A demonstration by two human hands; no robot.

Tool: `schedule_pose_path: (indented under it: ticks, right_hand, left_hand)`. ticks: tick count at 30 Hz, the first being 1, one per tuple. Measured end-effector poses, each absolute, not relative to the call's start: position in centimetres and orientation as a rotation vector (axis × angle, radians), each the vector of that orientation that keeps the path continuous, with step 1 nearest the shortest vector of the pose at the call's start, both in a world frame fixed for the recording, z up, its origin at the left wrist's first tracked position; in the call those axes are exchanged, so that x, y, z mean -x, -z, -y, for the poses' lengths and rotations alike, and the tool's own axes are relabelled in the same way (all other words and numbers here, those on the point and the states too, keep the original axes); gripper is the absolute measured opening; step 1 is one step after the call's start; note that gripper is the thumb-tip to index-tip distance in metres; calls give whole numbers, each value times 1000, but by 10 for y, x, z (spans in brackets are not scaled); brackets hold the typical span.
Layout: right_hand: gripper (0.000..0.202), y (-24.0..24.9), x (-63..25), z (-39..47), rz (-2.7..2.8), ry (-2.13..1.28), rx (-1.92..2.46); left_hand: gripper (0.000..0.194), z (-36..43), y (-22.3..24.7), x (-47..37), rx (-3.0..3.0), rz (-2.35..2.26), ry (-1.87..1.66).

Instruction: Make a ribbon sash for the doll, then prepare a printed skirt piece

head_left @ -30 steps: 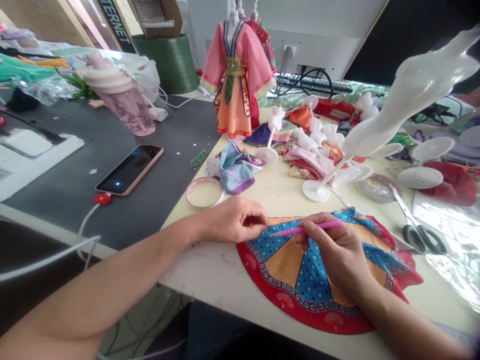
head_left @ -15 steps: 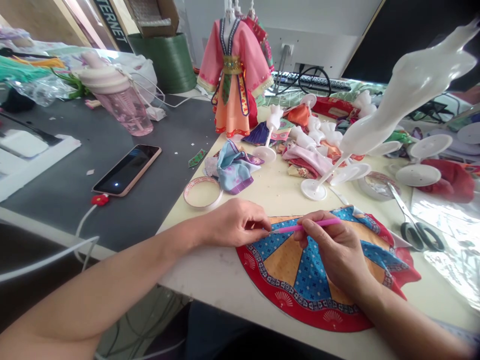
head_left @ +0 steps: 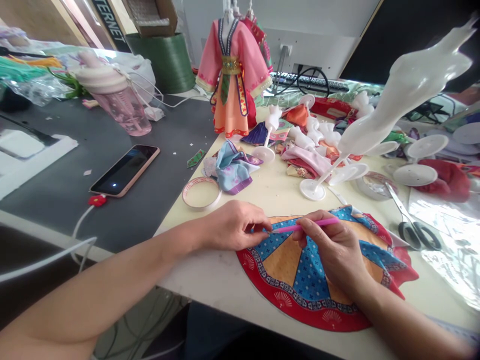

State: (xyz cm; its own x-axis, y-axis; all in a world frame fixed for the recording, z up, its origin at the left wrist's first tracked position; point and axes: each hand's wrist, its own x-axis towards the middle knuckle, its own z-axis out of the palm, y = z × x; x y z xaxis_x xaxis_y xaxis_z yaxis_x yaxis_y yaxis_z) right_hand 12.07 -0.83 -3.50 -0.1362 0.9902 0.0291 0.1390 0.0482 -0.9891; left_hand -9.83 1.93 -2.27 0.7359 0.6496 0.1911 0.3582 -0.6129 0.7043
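Note:
My right hand (head_left: 333, 250) is closed around a slim pink pen-like tool (head_left: 318, 224), its thin tip pointing left. That tip meets the fingertips of my left hand (head_left: 243, 225), whose thumb and forefinger are pinched together. Whatever lies between those fingertips is too small to make out. Under both hands spreads a rounded piece of fabric (head_left: 310, 280) with blue and yellow-orange panels and a red border printed with fans. Its right side is bunched into folds, and my left hand rests by its upper left edge.
Scissors (head_left: 420, 235) lie to the right. A tape roll (head_left: 201, 194) and blue cloth (head_left: 234, 167) sit beyond my left hand. A white mannequin (head_left: 397, 95) leans at right; a dressed doll form (head_left: 230, 75) stands behind. A phone (head_left: 125, 170) and pink bottle (head_left: 120, 100) are at left.
The view has shifted very slightly, moving the surroundings a little to the left. Both hands keep nearly the same pose, with the pink tool's tip still at my left fingertips.

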Motion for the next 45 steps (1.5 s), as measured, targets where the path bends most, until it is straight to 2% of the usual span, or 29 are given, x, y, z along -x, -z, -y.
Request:
schedule_pose_path:
  ticks: [4,10,14,19,28,45]
  right_hand:
    - [20,34,-120,9,1462,-1186,1213]
    - [21,33,-120,10,1454,-1118,1250]
    - [18,36,-123,10,1464,-990,1248]
    - [5,41,-128,17,1627,-722,1170]
    - [25,34,-126,21,1935,-451,899]
    - [25,35,-126,21,1990,-386,891]
  left_hand:
    - [15,-20,26,97,-2349,-758,-593]
    - [21,-17,29,94,-2514,-843,-646]
    - [17,-16,25,91,-2037,-1029,-676]
    - [17,-19,22,89,-1501,-1082,-627]
    - [13,-21,25,91,-1357,-1035,-663]
    - [11,-21,23,89,-1341,-1038,-644]
